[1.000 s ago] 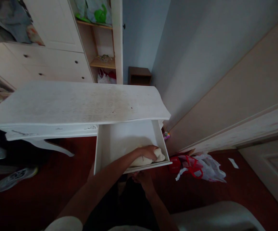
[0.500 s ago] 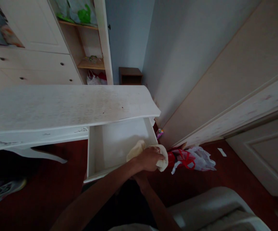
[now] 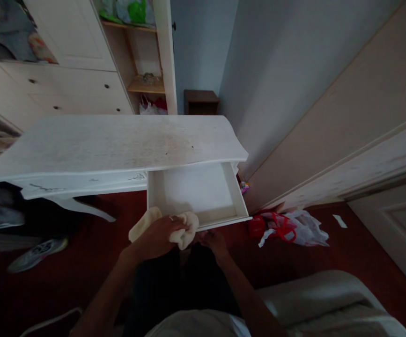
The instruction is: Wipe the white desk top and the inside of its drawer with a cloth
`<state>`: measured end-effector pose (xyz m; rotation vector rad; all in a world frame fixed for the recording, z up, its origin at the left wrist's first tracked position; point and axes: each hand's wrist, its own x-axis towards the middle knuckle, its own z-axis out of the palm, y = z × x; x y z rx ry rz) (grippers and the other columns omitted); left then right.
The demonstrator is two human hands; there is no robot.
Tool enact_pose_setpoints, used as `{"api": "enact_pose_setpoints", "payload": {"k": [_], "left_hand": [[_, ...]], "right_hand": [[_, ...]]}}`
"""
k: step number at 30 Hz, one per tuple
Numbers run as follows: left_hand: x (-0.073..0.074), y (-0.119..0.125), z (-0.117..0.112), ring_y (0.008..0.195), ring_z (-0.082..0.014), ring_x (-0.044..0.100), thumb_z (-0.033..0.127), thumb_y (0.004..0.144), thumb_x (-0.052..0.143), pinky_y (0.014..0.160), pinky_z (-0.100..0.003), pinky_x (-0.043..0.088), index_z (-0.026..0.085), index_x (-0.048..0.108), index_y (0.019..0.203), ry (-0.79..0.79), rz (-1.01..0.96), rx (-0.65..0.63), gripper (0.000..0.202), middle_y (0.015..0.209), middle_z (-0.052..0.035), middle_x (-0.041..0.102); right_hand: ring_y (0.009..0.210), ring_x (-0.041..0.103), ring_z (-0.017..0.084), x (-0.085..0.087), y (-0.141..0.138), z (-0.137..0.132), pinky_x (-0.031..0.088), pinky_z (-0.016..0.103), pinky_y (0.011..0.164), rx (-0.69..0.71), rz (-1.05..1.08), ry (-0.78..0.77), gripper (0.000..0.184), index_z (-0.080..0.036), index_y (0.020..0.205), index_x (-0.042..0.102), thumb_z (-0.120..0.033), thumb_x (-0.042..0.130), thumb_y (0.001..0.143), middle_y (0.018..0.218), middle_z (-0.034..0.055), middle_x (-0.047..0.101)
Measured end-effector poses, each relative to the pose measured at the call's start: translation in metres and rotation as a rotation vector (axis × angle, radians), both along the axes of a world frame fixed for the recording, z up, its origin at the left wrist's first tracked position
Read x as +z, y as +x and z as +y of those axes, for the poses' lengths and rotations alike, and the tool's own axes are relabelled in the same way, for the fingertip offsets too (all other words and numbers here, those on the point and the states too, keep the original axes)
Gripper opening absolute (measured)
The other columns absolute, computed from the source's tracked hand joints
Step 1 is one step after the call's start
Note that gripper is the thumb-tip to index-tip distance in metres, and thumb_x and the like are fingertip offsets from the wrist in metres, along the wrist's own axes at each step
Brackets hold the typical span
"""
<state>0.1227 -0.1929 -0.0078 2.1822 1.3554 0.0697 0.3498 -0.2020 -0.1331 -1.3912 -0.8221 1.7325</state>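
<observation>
- Left hand [image 3: 157, 236] grips a cream cloth [image 3: 185, 231], its length lying left to right along the open drawer's [image 3: 203, 194] front edge.
- Right hand [image 3: 214, 241] sits under the drawer front; its grip cannot be told.

left hand [image 3: 158, 232]: grips cream cloth [image 3: 185, 231] at near left edge of open drawer [image 3: 239, 201] | right hand [image 3: 214, 240]: under drawer front | tabletop [image 3: 118, 142]: white, bare

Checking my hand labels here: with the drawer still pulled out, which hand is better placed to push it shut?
Probably the right hand: it sits at the drawer's front edge with nothing visibly in it. The left hand is closed on the cloth, just outside the drawer's near left corner.
</observation>
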Motion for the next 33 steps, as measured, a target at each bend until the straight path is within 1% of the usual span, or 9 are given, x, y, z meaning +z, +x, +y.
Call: {"api": "enact_pose_setpoints", "payload": {"k": [4, 8, 12, 14, 19, 23, 27, 30, 33], "left_hand": [[-0.014, -0.025, -0.026, 0.132, -0.0174, 0.051, 0.01, 0.078, 0.053, 0.116, -0.033, 0.041, 0.04, 0.059, 0.131, 0.124, -0.071, 0.122, 0.061, 0.145, 0.0074, 0.055], [-0.024, -0.044, -0.022, 0.132, -0.0237, 0.05, 0.007, 0.072, 0.057, 0.116, -0.042, 0.042, 0.035, 0.061, 0.132, 0.294, 0.028, 0.28, 0.066, 0.147, -0.001, 0.052], [-0.028, -0.063, 0.01, 0.132, -0.0231, 0.048, 0.012, 0.079, 0.057, 0.113, -0.039, 0.046, 0.033, 0.06, 0.133, 0.453, 0.1, 0.471, 0.058, 0.148, -0.0019, 0.05], [-0.027, -0.069, 0.032, 0.133, -0.0225, 0.047, 0.013, 0.082, 0.054, 0.113, -0.038, 0.045, 0.033, 0.06, 0.134, 0.502, 0.122, 0.511, 0.056, 0.149, -0.001, 0.049], [-0.01, -0.069, 0.082, 0.128, -0.0268, 0.05, 0.007, 0.079, 0.053, 0.112, -0.042, 0.046, 0.027, 0.062, 0.132, 0.601, 0.156, 0.564, 0.057, 0.146, -0.0056, 0.052], [0.015, -0.05, 0.102, 0.121, -0.0243, 0.058, 0.007, 0.078, 0.057, 0.108, -0.04, 0.05, 0.024, 0.065, 0.127, 0.683, -0.04, 0.581, 0.053, 0.136, -0.0065, 0.06], [0.036, -0.007, 0.112, 0.115, -0.019, 0.062, 0.009, 0.077, 0.06, 0.105, -0.036, 0.052, 0.025, 0.067, 0.12, 0.744, -0.337, 0.481, 0.047, 0.128, -0.0036, 0.065], [0.039, 0.04, 0.129, 0.116, -0.0162, 0.061, 0.007, 0.076, 0.061, 0.105, -0.032, 0.051, 0.024, 0.067, 0.119, 0.737, -0.546, 0.431, 0.046, 0.125, -0.0033, 0.066], [0.03, 0.089, 0.155, 0.115, -0.0161, 0.061, 0.004, 0.076, 0.062, 0.106, -0.032, 0.051, 0.021, 0.066, 0.119, 0.674, -0.67, 0.43, 0.046, 0.122, -0.005, 0.067]], "right_hand": [[0.071, 0.067, 0.017, -0.006, 0.0, -0.003, 0.053, 0.029, 0.069, -0.045, 0.022, -0.016, 0.057, -0.015, 0.087, 0.07, -0.058, 0.085, 0.053, 0.079, 0.0058, 0.072], [0.071, 0.067, 0.018, -0.012, 0.002, -0.003, 0.054, 0.03, 0.069, -0.045, 0.015, -0.026, 0.059, -0.014, 0.084, 0.069, -0.06, 0.087, 0.05, 0.079, 0.0062, 0.072], [0.071, 0.066, 0.017, -0.016, 0.002, -0.005, 0.054, 0.03, 0.069, -0.049, 0.033, -0.014, 0.056, -0.015, 0.086, 0.07, -0.058, 0.087, 0.054, 0.08, 0.0065, 0.072], [0.07, 0.066, 0.017, -0.016, 0.0, -0.006, 0.054, 0.03, 0.068, -0.076, 0.04, -0.015, 0.056, -0.015, 0.085, 0.07, -0.058, 0.087, 0.054, 0.079, 0.0062, 0.071], [0.067, 0.064, 0.015, -0.009, -0.005, -0.008, 0.052, 0.027, 0.065, -0.116, 0.055, -0.033, 0.056, -0.015, 0.079, 0.069, -0.058, 0.089, 0.051, 0.073, 0.0044, 0.069], [0.065, 0.062, 0.014, -0.005, -0.006, -0.008, 0.051, 0.026, 0.064, -0.127, 0.083, -0.063, 0.055, -0.015, 0.076, 0.068, -0.057, 0.091, 0.048, 0.072, 0.0028, 0.068], [0.065, 0.063, 0.014, -0.008, -0.005, -0.009, 0.051, 0.027, 0.064, -0.161, 0.095, -0.072, 0.053, -0.015, 0.076, 0.068, -0.054, 0.091, 0.048, 0.073, 0.0026, 0.068], [0.064, 0.062, 0.014, -0.012, -0.005, -0.009, 0.052, 0.027, 0.065, -0.152, 0.106, -0.073, 0.05, -0.016, 0.077, 0.068, -0.052, 0.091, 0.051, 0.073, 0.0018, 0.067], [0.065, 0.061, 0.014, -0.015, -0.004, -0.01, 0.052, 0.027, 0.066, -0.123, 0.105, -0.061, 0.046, -0.017, 0.077, 0.068, -0.052, 0.088, 0.056, 0.073, 0.0015, 0.066]]}}
